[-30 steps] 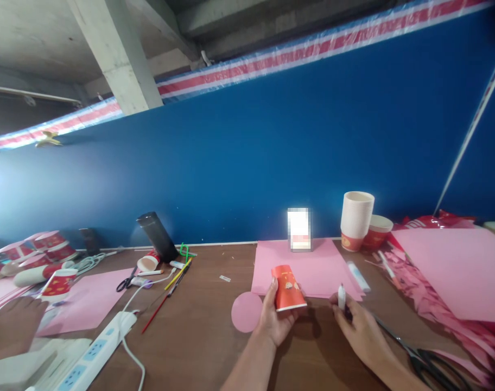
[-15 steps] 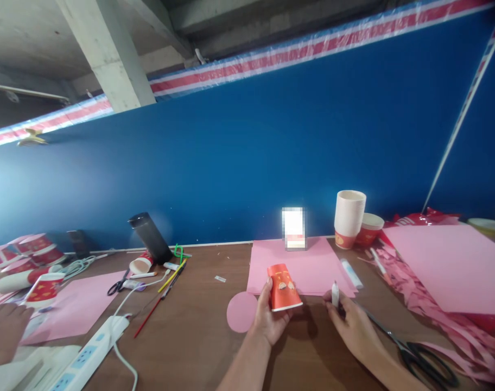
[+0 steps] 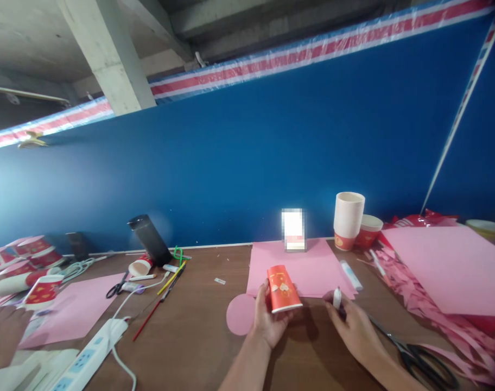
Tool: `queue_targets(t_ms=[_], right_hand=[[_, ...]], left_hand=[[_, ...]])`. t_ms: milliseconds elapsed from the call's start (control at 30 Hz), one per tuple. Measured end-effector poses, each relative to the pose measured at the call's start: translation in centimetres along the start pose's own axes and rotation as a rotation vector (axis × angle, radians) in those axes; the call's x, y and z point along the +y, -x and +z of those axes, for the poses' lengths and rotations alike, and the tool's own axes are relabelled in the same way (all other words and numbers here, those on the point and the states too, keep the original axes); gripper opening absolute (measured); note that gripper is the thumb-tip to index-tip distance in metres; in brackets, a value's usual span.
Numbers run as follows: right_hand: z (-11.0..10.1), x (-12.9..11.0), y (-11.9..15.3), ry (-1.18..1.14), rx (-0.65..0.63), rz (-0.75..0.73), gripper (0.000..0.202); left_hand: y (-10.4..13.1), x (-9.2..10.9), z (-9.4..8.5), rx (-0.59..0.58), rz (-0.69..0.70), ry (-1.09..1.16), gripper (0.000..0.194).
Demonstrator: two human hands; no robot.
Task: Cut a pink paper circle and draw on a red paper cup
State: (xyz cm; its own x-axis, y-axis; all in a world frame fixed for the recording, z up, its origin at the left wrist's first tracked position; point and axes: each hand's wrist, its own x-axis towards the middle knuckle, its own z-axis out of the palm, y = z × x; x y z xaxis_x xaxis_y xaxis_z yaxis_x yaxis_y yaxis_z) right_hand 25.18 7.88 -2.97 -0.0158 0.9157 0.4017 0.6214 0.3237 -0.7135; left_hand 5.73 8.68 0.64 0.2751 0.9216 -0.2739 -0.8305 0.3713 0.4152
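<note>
My left hand point(image 3: 272, 323) is wrapped around a red paper cup point(image 3: 285, 290) with a printed pattern, held tilted above the table with its white rim toward me. My right hand point(image 3: 351, 320) grips a white pen-like tube point(image 3: 337, 298), narrow tip pointing up and away; I cannot tell if it is a marker or a glue pen. The tube is apart from the cup. Beside my left wrist lies a pink paper circle point(image 3: 240, 315). Large black-handled scissors point(image 3: 429, 364) rest at my right forearm, their blades partly hidden by that hand.
Pink sheets point(image 3: 258, 266) lie ahead under a bright blurred upright rectangle point(image 3: 294, 231). Behind stand stacked paper cups point(image 3: 348, 222); a glue stick point(image 3: 351, 275) lies nearer. Pink scraps point(image 3: 438, 320) spread right. A power strip point(image 3: 90, 355) and another person's hand point(image 3: 5, 331) are left.
The cup has turned slightly in my left hand, so its printed pattern shows differently. The white tube in my right hand has shifted a little right and down.
</note>
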Motion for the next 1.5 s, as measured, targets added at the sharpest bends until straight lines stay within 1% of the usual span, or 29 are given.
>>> queue_targets(t_ms=[233,433,567,667,867,1100,1200,1367,1500], right_hand=[[0.0,0.1,-0.1,0.015,0.014,-0.005,0.02],[0.1,0.3,-0.1,0.035,0.021,-0.001,0.022],[-0.1,0.3,-0.1,0.057,0.069,-0.01,0.023],[-0.2,0.4,-0.1,0.079,0.07,0.009,0.023],[0.0,0.5,-0.1,0.082,0.095,0.009,0.025],[-0.1,0.5,-0.2,0.076,0.112,-0.006,0.023],[-0.1,0.7,-0.1,0.07,0.111,-0.009,0.022],[-0.1,1.1,-0.1,0.09,0.103,0.023,0.021],[-0.2,0.9,-0.2,0.11,0.126,-0.007,0.02]], left_hand=[[-0.4,-0.2,-0.4,-0.108,-0.02,0.024,0.055],[-0.4,-0.2,-0.5,-0.049,-0.005,-0.02,0.049],[-0.3,-0.2,-0.3,-0.061,-0.001,0.008,0.045],[-0.2,-0.1,-0.3,-0.057,-0.011,0.014,0.044],[-0.4,-0.2,-0.6,-0.025,0.004,0.019,0.045],[-0.6,-0.3,-0.8,-0.018,0.009,0.009,0.046],[-0.6,-0.3,-0.8,-0.022,0.004,0.01,0.049],[-0.6,-0.3,-0.6,-0.038,-0.002,0.01,0.048],[-0.5,-0.2,-0.7,-0.035,-0.002,-0.008,0.049]])
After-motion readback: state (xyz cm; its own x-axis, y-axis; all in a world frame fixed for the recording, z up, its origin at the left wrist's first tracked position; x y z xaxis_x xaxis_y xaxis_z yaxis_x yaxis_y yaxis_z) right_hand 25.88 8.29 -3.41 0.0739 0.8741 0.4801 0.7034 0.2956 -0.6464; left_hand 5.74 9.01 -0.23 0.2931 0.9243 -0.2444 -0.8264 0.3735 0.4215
